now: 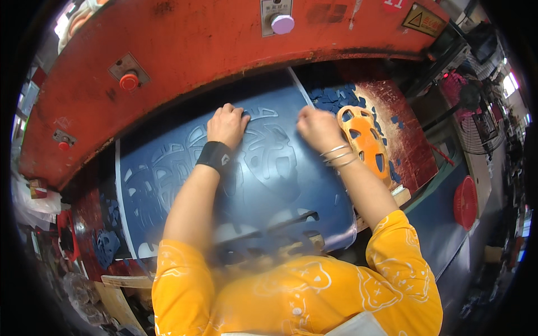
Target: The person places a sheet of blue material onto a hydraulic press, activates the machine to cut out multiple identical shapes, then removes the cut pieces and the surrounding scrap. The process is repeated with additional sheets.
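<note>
A large blue sheet (319, 190) lies before me, marked with several cut shoe-sole outlines and some cut-through openings. My left hand (227, 124), with a black band at the wrist, rests on the far middle part of the sheet, its fingers curled down among the outlines. Close to the sheet's far right edge, my right hand (320, 129) is closed and slightly blurred; what its fingers hold, if anything, is hidden. Just right of that hand an orange sole-shaped cutting die (365, 143) with oval openings lies on the worn board.
Beyond the sheet, a red press beam (207, 42) carries a red push button (129, 82) and a pale knob (282, 23). Blue scraps (330, 98) lie behind the die. A red basket (465, 203) and a fan (475, 126) stand at right.
</note>
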The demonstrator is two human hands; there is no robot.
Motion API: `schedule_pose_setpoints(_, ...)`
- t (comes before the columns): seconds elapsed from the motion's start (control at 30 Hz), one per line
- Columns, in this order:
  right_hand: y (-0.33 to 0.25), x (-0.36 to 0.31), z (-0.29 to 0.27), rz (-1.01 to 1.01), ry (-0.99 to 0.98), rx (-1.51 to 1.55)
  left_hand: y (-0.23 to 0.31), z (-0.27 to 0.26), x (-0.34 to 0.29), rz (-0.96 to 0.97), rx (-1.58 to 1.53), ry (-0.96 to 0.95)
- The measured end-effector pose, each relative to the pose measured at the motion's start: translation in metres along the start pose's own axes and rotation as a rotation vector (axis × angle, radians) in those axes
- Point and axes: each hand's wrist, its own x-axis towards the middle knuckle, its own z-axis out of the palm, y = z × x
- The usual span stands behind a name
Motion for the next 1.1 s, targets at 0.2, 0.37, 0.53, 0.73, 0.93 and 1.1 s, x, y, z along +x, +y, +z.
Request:
schedule_pose_setpoints(0.2, 0.038, -0.028, -0.039, 0.204, -0.026, 0.336, -0.008, -0.032, 0.007, -0.223, -0.127, 0.233)
schedule_pose_setpoints(0.37, 0.019, -0.075, -0.051, 0.125, -0.201, 0.238, 0.044, -0.07, -0.057, 0.46, -0.483, -0.278)
schedule_pose_setpoints(0.53, 0.007, -0.089, -0.048, 0.063, -0.13, 0.168, 0.077, -0.077, -0.073, 0.682, -0.315, -0.483)
schedule_pose_setpoints(0.73, -0.005, -0.095, -0.05, 0.034, -0.022, 0.263, 0.064, -0.075, -0.029, 0.288, -0.706, -0.262)
schedule_pose_setpoints(0.93, -0.018, -0.086, -0.023, -0.128, -0.007, 0.276, -0.008, -0.085, 0.017, -0.58, -1.842, 0.327)
schedule_pose_setpoints(1.1, -0.015, -0.088, -0.011, -0.16, -0.027, 0.18, -0.101, -0.219, 0.007, -0.237, -1.768, 0.826)
